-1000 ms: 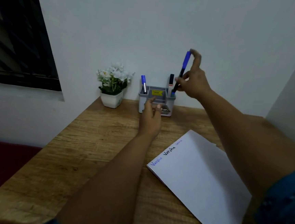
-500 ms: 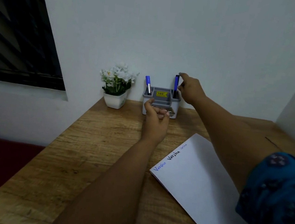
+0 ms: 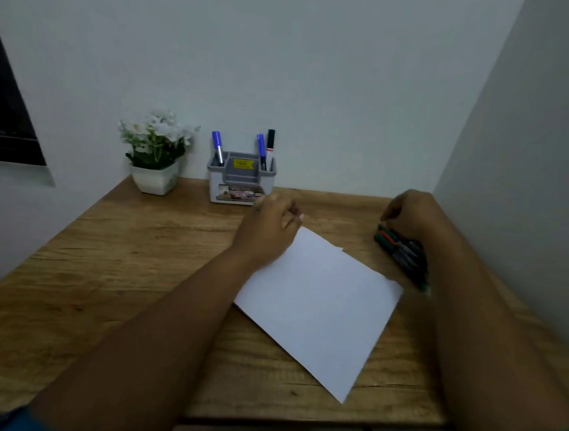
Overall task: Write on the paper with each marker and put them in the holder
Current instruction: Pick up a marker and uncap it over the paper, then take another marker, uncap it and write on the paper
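A grey and white holder [image 3: 241, 181] stands at the back of the desk. It holds a blue marker [image 3: 217, 147] on its left, and another blue marker [image 3: 260, 149] and a black marker [image 3: 270, 148] on its right. The white paper [image 3: 320, 304] lies tilted in the middle of the desk. My left hand [image 3: 268, 226] rests on its far left corner with loosely curled fingers. A bunch of loose markers [image 3: 402, 251] lies to the right of the paper. My right hand [image 3: 410, 212] is over their far ends, fingers bent down onto them; a grip is not visible.
A white pot of white flowers [image 3: 156, 156] stands left of the holder. The wooden desk [image 3: 127, 270] meets walls at the back and on the right. A dark window is at the far left.
My right hand let go of the blue marker in the holder and came back right to the loose markers. My left hand drew back from the holder onto the paper's corner.
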